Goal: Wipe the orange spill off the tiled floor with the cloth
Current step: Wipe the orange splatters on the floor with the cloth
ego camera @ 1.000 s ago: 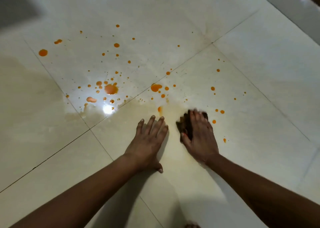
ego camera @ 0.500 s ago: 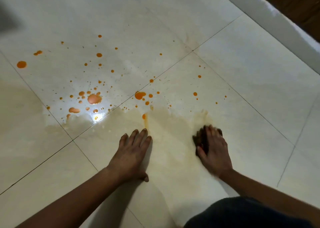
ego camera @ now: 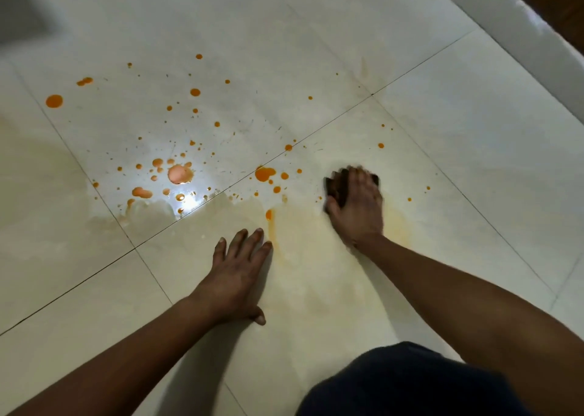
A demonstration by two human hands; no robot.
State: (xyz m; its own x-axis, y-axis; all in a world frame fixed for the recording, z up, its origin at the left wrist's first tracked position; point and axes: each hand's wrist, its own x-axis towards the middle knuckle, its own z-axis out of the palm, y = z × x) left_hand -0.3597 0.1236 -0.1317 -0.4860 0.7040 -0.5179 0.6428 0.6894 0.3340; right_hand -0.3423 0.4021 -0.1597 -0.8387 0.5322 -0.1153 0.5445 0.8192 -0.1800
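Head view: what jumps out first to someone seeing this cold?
Bright orange drops scattered over the pale tiled floor, thickest at left centre around a glare spot. At right of centre the right hand presses a dark cloth flat on a yellowish smear, while the left hand lies flat and spread nearer the camera.

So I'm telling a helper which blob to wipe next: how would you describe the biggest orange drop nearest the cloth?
Find the grout line running diagonally across the floor, then the right hand pressing the dark cloth. To the left of the cloth, just on the near side of that line, sits the orange blob. It is larger than the small round drops beside it.
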